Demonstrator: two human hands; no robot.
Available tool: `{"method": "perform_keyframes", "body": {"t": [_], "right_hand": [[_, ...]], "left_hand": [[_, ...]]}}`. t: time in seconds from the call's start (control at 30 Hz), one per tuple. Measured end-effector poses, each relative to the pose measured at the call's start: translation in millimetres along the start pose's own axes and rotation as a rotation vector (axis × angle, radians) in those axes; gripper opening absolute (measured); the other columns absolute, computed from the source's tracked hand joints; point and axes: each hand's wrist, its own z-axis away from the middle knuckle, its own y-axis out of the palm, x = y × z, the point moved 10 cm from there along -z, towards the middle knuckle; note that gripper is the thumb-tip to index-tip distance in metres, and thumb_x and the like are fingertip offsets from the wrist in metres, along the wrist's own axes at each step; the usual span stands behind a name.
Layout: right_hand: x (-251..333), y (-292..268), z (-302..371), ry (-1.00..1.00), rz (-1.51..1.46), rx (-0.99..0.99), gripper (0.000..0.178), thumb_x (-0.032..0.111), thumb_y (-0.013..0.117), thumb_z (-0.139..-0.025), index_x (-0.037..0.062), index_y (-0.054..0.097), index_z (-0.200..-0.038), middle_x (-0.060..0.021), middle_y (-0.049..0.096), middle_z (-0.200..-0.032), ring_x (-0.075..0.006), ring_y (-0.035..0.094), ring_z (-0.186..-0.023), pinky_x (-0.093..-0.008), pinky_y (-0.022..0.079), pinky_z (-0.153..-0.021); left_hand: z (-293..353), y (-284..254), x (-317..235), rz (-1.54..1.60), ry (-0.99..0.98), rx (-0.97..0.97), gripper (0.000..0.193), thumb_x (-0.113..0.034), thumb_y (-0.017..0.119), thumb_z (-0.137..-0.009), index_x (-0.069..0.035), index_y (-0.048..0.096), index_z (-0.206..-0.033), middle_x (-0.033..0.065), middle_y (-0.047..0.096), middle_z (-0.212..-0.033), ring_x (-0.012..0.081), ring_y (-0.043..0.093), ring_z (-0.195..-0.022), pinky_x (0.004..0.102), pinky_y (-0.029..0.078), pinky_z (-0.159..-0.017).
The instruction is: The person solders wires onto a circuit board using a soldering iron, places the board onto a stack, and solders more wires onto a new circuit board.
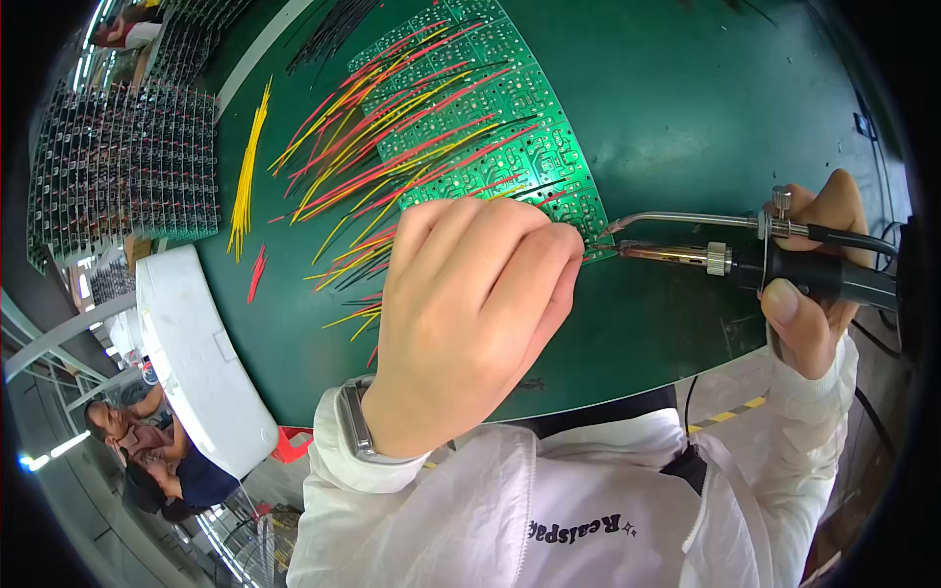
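Observation:
My right hand (806, 328) grips a soldering iron (720, 259) with a thin metal feed tube (686, 218) clamped along its top. The iron's tip points left, at the near right corner of a green circuit board panel (555, 147). Over that same corner my left hand (475, 304) is closed, knuckles up, with its fingertips close to the tip. Whatever they pinch is hidden behind the hand. Red, yellow and black wires (392, 118) stick out leftward from the panel in rows, some passing under my left hand.
Loose yellow wires (249, 176), short red wires (257, 273) and black wires (328, 39) lie on the green table (686, 88). Stacked boards (127, 167) stand at the left, beyond a white chair-like back (196, 343). A person (157, 451) sits at lower left. The iron's cable runs off right.

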Motion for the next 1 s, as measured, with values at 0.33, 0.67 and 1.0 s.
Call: {"method": "perform_keyframes", "body": {"t": [0.33,0.67,1.0], "right_hand": [[-3,-1,3,-0.045,-0.024,0.079,0.058,0.028,0.074,-0.064,-0.0001,0.042,-0.105,-0.0028,0.038,-0.082,-0.0138,0.036,-0.075,-0.0280,0.033,-0.066],[10,8,-1,-0.142,-0.046,0.073,0.040,0.027,0.072,-0.064,0.0071,0.043,-0.081,-0.0026,0.032,-0.080,-0.0139,0.033,-0.072,-0.0268,0.029,-0.061],[7,6,-3,-0.108,-0.024,0.053,0.040,0.027,0.071,-0.064,0.0078,0.039,-0.079,-0.0022,0.033,-0.075,-0.0118,0.031,-0.066,-0.0255,0.026,-0.057]], "left_hand": [[1,0,1,-0.006,0.011,-0.007,0.025,0.007,0.071,-0.057,-0.005,0.062,-0.077,0.0030,0.058,-0.074,0.0203,0.055,-0.067,0.0315,0.039,-0.065],[1,-1,1,-0.021,0.022,-0.014,0.025,0.006,0.070,-0.057,-0.006,0.061,-0.076,0.0033,0.058,-0.075,0.0206,0.055,-0.067,0.0318,0.039,-0.066],[2,1,2,-0.007,0.015,-0.010,0.025,0.006,0.071,-0.056,-0.006,0.061,-0.077,0.0032,0.057,-0.075,0.0207,0.055,-0.067,0.0319,0.038,-0.064]]}}
